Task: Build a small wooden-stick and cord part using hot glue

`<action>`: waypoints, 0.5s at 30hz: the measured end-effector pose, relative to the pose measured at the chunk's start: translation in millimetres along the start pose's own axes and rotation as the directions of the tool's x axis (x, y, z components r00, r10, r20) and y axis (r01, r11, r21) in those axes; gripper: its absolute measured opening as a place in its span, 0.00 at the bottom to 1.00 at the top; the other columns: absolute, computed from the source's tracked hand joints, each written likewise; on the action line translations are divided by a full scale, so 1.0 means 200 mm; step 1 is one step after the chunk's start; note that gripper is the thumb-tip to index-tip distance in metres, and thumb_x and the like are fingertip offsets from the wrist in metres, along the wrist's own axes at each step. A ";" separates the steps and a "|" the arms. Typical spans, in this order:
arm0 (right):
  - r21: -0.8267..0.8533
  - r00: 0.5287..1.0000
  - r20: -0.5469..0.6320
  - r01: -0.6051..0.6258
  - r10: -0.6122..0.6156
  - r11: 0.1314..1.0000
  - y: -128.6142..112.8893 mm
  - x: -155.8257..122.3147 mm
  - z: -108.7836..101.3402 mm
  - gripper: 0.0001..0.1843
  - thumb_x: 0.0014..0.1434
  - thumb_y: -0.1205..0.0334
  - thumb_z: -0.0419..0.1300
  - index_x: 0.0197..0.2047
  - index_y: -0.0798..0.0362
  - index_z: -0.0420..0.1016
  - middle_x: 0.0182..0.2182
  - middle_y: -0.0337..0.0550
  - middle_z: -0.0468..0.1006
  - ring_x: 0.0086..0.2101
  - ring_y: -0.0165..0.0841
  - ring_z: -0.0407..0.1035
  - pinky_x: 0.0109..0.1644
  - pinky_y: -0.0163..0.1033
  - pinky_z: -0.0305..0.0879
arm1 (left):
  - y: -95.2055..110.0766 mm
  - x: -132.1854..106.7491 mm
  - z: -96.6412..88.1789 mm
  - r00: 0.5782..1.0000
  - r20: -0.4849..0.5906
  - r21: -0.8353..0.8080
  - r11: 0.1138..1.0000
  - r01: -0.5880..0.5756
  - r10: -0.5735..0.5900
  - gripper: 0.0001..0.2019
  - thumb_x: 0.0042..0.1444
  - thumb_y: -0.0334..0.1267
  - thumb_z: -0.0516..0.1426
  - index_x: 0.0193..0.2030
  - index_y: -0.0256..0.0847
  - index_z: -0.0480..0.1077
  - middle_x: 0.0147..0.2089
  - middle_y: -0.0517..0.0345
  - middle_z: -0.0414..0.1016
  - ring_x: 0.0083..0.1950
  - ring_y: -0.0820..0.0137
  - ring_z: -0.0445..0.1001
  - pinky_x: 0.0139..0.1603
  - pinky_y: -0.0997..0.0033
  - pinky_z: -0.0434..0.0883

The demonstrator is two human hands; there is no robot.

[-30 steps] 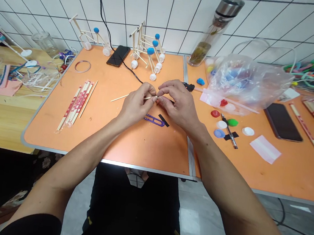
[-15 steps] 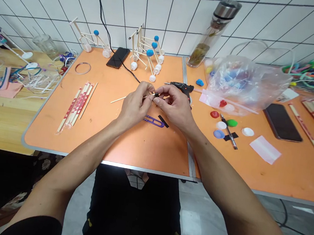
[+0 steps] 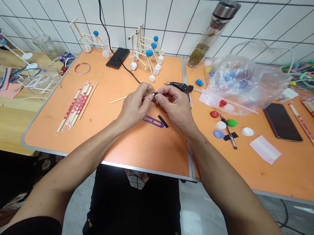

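- Strip (image 3: pixel 154 98) pinched, R fingers (image 3: pixel 162 100); slip = poss. crease
- Stick (image 3: pixel 153 93) pinched, L fingers (image 3: pixel 148 100); mostly hidden
- Glue gun (image 3: pixel 182 86) just past R fingers; drift = poss. bump

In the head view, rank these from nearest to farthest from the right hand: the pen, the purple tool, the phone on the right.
1. Purple tool, below-left of the right hand.
2. Pen, to the hand's right.
3. Phone, farther right.
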State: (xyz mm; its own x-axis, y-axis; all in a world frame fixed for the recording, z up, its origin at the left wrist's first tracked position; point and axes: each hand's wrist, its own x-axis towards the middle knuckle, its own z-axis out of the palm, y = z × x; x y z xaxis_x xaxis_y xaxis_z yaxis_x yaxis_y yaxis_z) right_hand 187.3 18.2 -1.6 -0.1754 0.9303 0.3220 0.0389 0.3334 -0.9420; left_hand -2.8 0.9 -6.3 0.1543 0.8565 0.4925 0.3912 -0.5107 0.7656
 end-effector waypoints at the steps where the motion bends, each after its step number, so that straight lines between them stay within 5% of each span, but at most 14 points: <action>1: 0.000 1.000 -0.001 0.002 -0.002 1.000 0.00 0.00 0.00 0.38 0.55 0.18 0.77 0.39 0.47 0.81 0.35 0.39 0.81 0.34 0.34 0.70 0.40 0.43 0.68 | 0.01 0.00 0.00 1.000 0.002 -0.002 1.000 0.018 -0.018 0.05 0.79 0.43 0.60 0.51 0.49 0.69 0.38 0.60 0.76 0.31 0.68 0.67 0.37 0.65 0.61; 15: 0.007 1.000 0.017 0.020 -0.020 1.000 0.02 0.01 0.00 0.38 0.56 0.18 0.77 0.38 0.47 0.79 0.34 0.38 0.79 0.33 0.34 0.69 0.39 0.43 0.68 | 0.00 0.01 0.01 0.998 0.020 -0.085 0.995 0.055 -0.053 0.05 0.75 0.40 0.62 0.49 0.49 0.69 0.34 0.64 0.69 0.31 0.69 0.63 0.37 0.66 0.61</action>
State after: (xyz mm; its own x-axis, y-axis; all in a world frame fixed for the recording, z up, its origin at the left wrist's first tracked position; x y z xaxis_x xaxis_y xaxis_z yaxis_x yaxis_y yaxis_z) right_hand 186.5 20.5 -4.2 -0.1924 0.9207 0.3396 0.0286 0.3511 -0.9359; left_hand -0.9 2.1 -5.8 0.1511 0.8838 0.4428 0.3207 -0.4676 0.8237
